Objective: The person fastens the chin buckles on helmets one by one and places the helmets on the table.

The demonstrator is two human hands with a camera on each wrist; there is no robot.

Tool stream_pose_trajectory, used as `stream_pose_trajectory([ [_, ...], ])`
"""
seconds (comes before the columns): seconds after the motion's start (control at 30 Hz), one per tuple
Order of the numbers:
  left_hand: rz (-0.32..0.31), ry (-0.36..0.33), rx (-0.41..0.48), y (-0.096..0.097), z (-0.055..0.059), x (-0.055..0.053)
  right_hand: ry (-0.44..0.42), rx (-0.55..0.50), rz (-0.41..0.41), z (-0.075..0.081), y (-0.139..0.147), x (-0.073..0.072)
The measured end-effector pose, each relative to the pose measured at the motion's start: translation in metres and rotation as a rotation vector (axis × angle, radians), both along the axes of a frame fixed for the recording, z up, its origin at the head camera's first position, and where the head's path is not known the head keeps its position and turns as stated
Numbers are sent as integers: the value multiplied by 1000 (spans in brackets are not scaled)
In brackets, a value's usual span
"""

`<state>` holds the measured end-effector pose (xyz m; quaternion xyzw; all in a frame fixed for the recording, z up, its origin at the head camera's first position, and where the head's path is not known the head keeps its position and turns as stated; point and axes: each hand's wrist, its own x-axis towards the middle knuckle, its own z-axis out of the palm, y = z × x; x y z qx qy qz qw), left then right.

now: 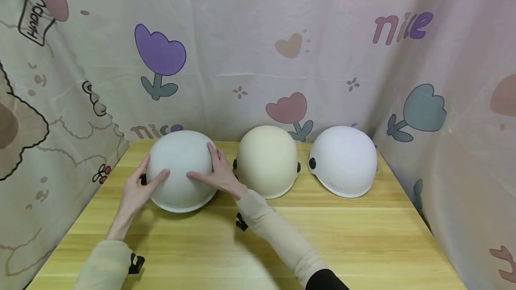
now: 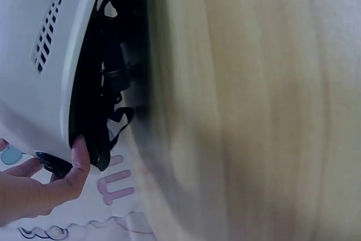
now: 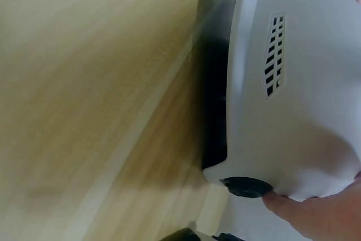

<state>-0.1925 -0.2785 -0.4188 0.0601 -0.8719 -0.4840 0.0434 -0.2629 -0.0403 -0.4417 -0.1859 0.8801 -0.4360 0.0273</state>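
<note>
A pale grey helmet (image 1: 181, 160) at the left of the wooden table is held between both hands. My left hand (image 1: 139, 187) grips its left side, thumb on the front of the shell; in the left wrist view a fingertip hooks at the rim beside a black side piece (image 2: 53, 163). My right hand (image 1: 221, 173) holds the other side, its thumb also on the front. A finger there touches a round black knob (image 3: 248, 187). Black straps (image 2: 115, 74) show inside the shell. In the left wrist view, the near rim stands off the tabletop.
Right of the held helmet, a cream helmet (image 1: 267, 162) and a white helmet (image 1: 344, 162) stand in a row near the back of the table (image 1: 363, 245). A printed curtain (image 1: 225, 35) hangs behind and along both sides.
</note>
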Motion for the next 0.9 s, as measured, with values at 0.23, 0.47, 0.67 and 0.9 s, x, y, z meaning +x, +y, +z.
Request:
stream_pose_trajectory([
  [0.23, 3, 43, -78, 6, 10, 5, 11, -6, -16, 3, 1, 2],
  [0.47, 18, 109, -98, 12, 22, 2, -20, -74, -5, 5, 9, 2],
  [0.67, 68, 133, -57, 14, 30, 0, -39, -125, 6, 3, 16, -1],
  [0.9, 99, 225, -84, 21, 40, -3, -20, -211, 21, 2, 22, -5],
])
